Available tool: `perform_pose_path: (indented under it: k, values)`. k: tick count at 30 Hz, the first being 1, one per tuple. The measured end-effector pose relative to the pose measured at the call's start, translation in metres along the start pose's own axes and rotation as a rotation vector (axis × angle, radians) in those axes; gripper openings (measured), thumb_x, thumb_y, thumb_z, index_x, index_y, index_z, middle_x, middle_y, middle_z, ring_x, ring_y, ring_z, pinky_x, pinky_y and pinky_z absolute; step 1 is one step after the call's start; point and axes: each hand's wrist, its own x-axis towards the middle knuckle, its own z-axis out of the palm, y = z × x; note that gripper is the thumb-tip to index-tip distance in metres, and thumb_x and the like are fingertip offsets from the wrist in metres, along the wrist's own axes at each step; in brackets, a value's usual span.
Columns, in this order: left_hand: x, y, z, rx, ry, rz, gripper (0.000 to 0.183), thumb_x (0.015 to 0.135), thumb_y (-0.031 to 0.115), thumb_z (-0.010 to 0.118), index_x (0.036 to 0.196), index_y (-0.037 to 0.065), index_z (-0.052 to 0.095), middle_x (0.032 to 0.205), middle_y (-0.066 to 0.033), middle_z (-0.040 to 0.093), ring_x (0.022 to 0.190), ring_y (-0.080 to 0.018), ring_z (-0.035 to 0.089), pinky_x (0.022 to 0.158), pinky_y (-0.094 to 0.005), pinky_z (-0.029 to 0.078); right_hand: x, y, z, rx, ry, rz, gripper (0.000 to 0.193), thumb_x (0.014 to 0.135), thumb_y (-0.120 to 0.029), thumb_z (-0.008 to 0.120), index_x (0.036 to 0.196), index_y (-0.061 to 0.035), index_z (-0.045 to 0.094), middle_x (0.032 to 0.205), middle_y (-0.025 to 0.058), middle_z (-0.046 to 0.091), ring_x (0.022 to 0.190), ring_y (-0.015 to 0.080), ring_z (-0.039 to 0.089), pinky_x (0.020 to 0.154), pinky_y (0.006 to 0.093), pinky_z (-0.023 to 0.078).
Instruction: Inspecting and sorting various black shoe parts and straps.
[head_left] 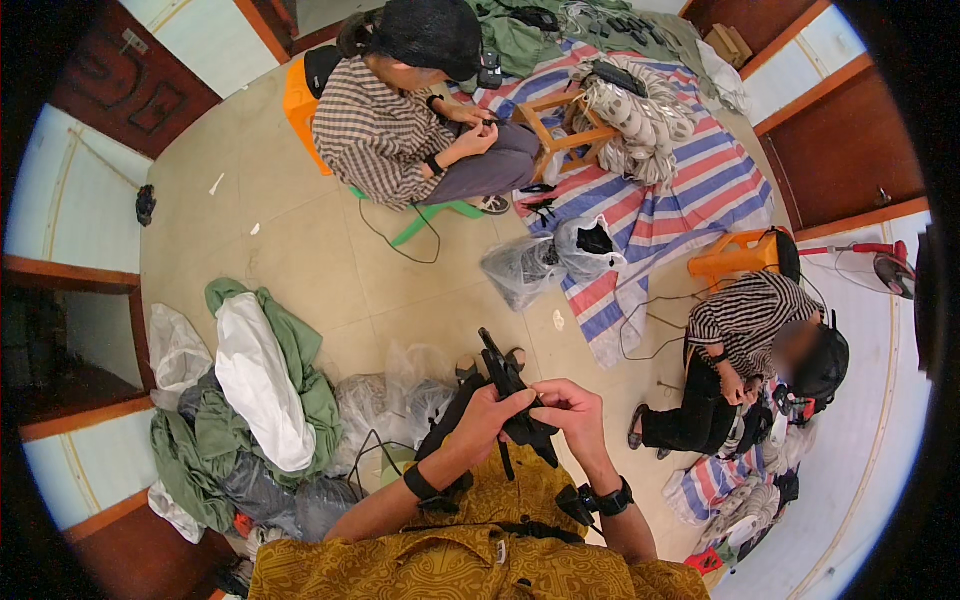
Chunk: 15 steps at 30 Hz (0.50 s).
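Note:
In front of my body, both hands are closed on a long black bundle with strap-like ends; its exact kind is unclear. My left hand grips it along its left side, the thumb lying across it. At its right edge my right hand pinches with thumb and fingertips; whatever small part lies between them is hidden. The upper end of the bundle points away from me, and a narrow black strip hangs below. Both my wrists wear black bands, the right one with a small black device beside it.
One person sits ahead on an orange chair, another at the right; both handle small things. Plastic bags stand by a striped sheet bearing a wooden stool. Green and white cloth is heaped at the left.

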Motion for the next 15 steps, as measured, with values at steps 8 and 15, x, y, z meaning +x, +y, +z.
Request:
perform_pose_path:
  k: [8, 15]
  values:
    - [0.0003, 0.0061, 0.0051, 0.023, -0.005, 0.001, 0.021, 0.078, 0.024, 0.059, 0.087, 0.005, 0.056, 0.067, 0.0034, 0.054, 0.050, -0.0031, 0.047, 0.037, -0.0173, 0.032, 0.0021, -0.0037, -0.0020, 0.026, -0.008, 0.002, 0.028, 0.068, 0.004, 0.059, 0.095, -0.0001, 0.059, 0.076, 0.0015, 0.059, 0.067, 0.0061, 0.053, 0.061, 0.0192, 0.043]
    - [0.0007, 0.0045, -0.0004, 0.015, 0.007, 0.001, 0.021, 0.078, 0.024, 0.059, 0.084, 0.004, 0.058, 0.066, 0.0026, 0.055, 0.049, -0.0033, 0.047, 0.038, -0.0173, 0.032, 0.0043, -0.0056, 0.0017, 0.018, -0.027, 0.005, 0.028, 0.068, 0.004, 0.059, 0.096, 0.0002, 0.058, 0.077, 0.0027, 0.060, 0.069, 0.0064, 0.054, 0.062, 0.0193, 0.043]
